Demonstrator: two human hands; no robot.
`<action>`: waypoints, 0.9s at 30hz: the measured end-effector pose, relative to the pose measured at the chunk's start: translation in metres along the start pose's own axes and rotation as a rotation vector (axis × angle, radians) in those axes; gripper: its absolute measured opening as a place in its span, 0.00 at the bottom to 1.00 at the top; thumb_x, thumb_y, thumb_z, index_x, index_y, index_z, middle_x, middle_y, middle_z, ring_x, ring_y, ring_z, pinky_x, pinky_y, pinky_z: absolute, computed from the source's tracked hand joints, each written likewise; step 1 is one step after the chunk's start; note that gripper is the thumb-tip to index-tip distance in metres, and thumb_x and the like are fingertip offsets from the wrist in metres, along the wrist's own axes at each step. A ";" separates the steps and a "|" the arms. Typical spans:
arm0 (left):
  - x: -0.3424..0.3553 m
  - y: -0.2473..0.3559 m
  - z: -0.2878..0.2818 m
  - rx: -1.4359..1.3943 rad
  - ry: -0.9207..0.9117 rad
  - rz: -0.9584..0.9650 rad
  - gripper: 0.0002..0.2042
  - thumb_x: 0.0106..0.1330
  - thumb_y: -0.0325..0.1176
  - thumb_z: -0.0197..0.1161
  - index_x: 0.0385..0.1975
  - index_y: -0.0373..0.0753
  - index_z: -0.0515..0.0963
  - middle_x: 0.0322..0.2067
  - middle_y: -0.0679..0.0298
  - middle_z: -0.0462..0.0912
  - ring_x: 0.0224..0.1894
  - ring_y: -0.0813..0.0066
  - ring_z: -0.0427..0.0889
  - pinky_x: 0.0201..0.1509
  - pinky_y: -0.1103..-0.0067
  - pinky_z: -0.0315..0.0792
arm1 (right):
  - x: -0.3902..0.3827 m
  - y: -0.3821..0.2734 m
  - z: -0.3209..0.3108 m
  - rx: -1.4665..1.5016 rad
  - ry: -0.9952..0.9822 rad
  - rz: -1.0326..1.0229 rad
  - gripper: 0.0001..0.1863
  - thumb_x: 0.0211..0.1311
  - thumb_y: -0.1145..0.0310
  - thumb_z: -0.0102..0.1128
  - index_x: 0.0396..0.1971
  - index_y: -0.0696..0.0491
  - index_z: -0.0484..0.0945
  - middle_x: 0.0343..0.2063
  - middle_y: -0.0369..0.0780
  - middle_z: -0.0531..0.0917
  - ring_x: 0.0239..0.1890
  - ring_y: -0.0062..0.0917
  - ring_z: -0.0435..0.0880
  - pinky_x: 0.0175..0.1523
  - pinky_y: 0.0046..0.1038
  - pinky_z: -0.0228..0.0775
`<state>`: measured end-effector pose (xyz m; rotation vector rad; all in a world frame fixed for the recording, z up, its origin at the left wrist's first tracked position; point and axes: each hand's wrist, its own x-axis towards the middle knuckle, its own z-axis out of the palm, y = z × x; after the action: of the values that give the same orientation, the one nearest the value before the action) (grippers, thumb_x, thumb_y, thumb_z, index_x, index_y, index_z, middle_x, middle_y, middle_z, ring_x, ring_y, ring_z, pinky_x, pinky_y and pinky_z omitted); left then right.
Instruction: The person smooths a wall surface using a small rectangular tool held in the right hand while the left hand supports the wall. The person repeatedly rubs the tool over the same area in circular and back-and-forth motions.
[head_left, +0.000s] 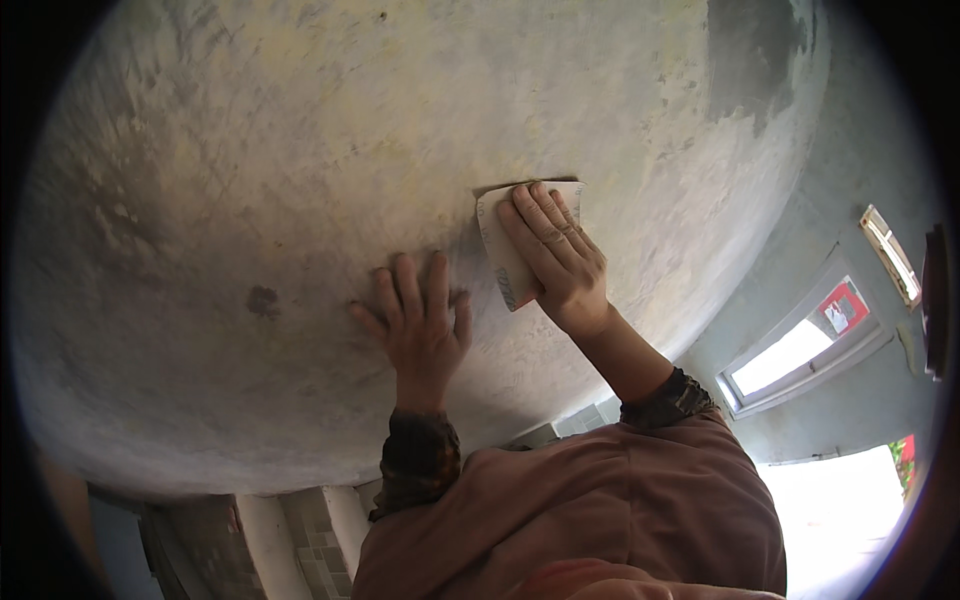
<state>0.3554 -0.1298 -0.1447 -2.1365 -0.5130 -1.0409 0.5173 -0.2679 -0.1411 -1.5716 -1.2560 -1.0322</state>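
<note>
A mottled grey and yellowish plastered wall [330, 140] fills most of the head view. Against it my right hand [562, 255] presses a folded sheet of sandpaper [502, 250], pale-backed with printing along its edges. The fingers lie together over the sheet, and the thumb is hidden. One lower corner shows a reddish edge. To the left of the sandpaper, my left hand [420, 322] rests on the wall with its fingers spread and nothing in it. A dark round stain [263, 302] marks the plaster farther left.
A darker grey patch [750, 60] covers the wall's upper right. At the right are a window [790, 355] with a red and white piece in it, a smaller framed opening [890, 255] and a bright opening [835, 515]. Pale upright strips [270, 545] stand at lower left.
</note>
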 end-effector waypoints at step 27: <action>-0.074 -0.062 -0.022 -0.167 -0.189 -0.104 0.48 0.57 0.67 0.63 0.67 0.35 0.60 0.66 0.33 0.53 0.71 0.28 0.46 0.66 0.30 0.31 | -0.012 -0.063 0.016 -0.032 -0.062 -0.049 0.21 0.58 0.72 0.61 0.53 0.59 0.81 0.56 0.46 0.81 0.60 0.40 0.79 0.65 0.42 0.73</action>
<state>0.2614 -0.1073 -0.1683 -2.3931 -0.6522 -0.9729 0.4553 -0.2475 -0.1498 -1.6156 -1.3314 -1.0461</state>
